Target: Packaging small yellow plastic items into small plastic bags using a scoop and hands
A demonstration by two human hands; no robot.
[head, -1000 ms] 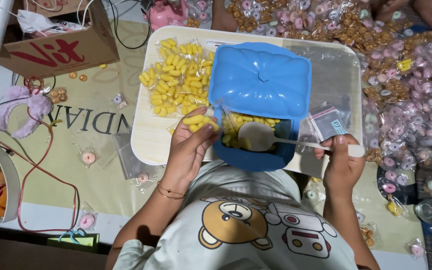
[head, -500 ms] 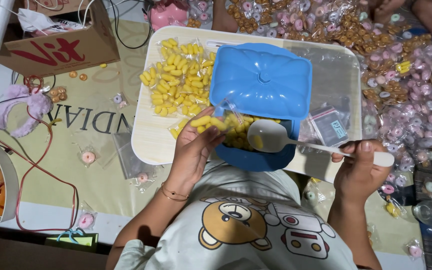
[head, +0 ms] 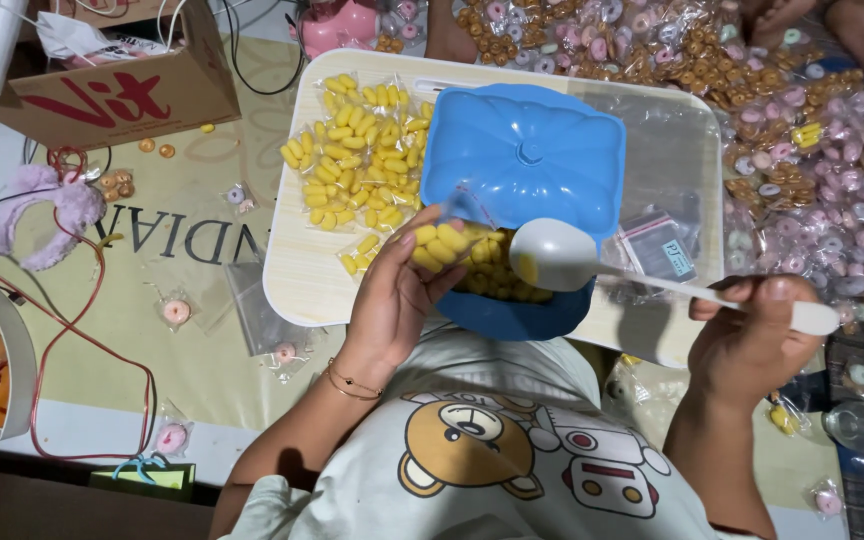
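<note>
My left hand grips a small clear bag filled with yellow candies, held over the open blue box. The box holds more yellow candies, and its blue lid stands up behind it. My right hand holds a white plastic spoon by the handle, its bowl hovering above the box just right of the bag. Packed bags of yellow candies lie on the white tray to the left of the box.
A stack of empty small clear bags lies on the tray to the right. Many wrapped pink and orange ring candies cover the floor at right. A cardboard box and red cable lie at left.
My right hand has pulled the spoon up and rightward out of the box. My left hand has kept the candy bag over the box, shifting it slightly.
</note>
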